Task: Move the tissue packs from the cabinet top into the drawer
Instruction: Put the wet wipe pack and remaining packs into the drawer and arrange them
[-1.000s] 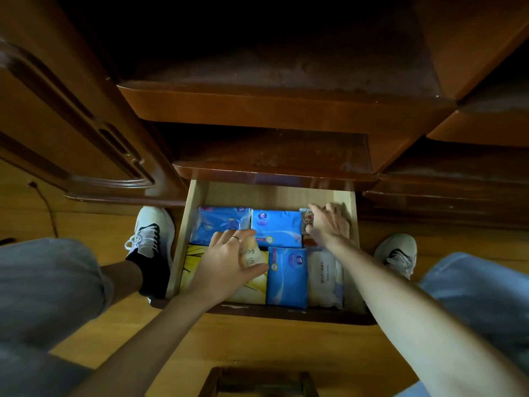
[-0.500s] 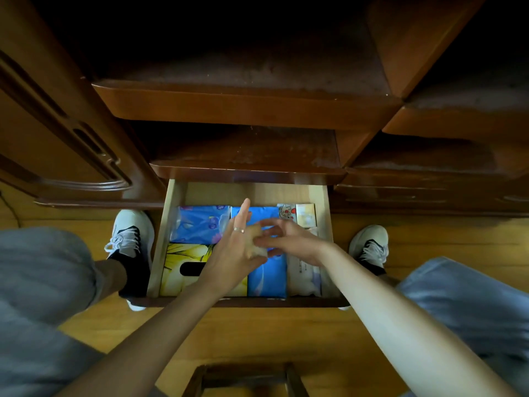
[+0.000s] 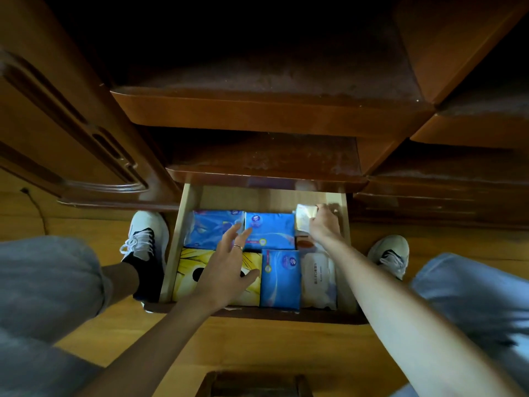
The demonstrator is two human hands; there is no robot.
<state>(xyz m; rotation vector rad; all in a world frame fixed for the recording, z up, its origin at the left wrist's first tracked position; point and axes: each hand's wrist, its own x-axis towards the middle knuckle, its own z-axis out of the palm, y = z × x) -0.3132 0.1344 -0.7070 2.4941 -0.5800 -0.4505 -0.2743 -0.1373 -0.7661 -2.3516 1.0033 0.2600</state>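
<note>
Crouching over the open drawer (image 3: 183, 224), you see it packed with tissue packs: a yellow pack (image 3: 189, 270) front left, blue packs (image 3: 280, 279) in the middle and back, a white pack (image 3: 317, 279) front right. Your left hand (image 3: 229, 267) hovers over the yellow one, fingers spread, holding nothing. Your right hand (image 3: 322, 227) pinches a small pale pack (image 3: 304, 217) at the back right corner.

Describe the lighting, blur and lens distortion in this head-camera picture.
Head view: the open drawer and its tissue packs are the brightest, sharpest area; the cabinet recess above falls to near black; the corners darken; wide-angle bending curves the cabinet edges and stretches the forearms; the left hand is slightly soft, the right hand too; a faint sheen lies on the shelf lip.
</note>
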